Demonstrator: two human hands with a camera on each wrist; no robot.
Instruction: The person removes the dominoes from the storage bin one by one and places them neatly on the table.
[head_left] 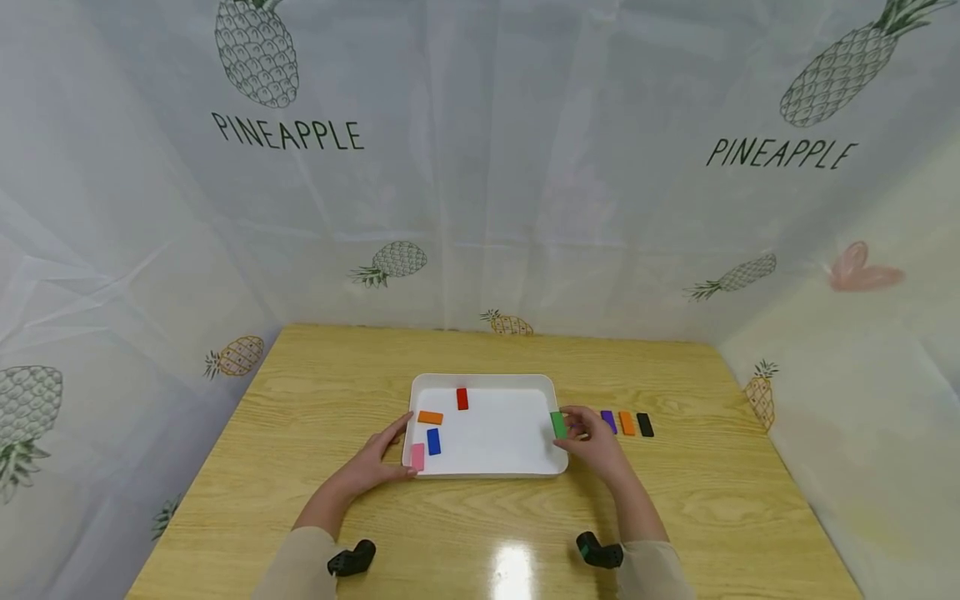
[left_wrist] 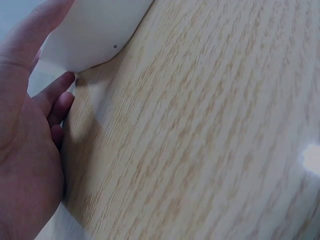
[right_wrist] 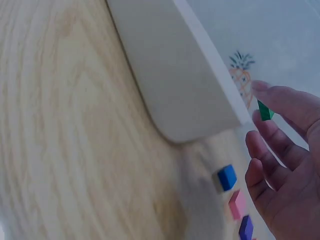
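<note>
A white tray (head_left: pixel 525 387) sits mid-table and holds a red block (head_left: pixel 462 398), an orange block (head_left: pixel 430 417), a blue block (head_left: pixel 432 441) and a pink block (head_left: pixel 417 456). My right hand (head_left: pixel 576 429) pinches a green block (head_left: pixel 558 424) at the tray's right rim; the right wrist view shows the green block (right_wrist: pixel 265 110) between thumb and fingertip, beside the tray (right_wrist: pixel 185 85). My left hand (head_left: pixel 396 454) rests with straight fingers against the tray's front-left corner (left_wrist: pixel 95 35), fingertips (left_wrist: pixel 65 82) touching it.
A purple block (head_left: pixel 608 421), another orange block (head_left: pixel 626 423) and a black block (head_left: pixel 644 424) lie in a row on the wooden table (head_left: pixel 675 500) right of the tray. The right wrist view shows blue (right_wrist: pixel 227 177), pink (right_wrist: pixel 237 204) and purple (right_wrist: pixel 245 227) blocks there. Pineapple-print curtains enclose the table.
</note>
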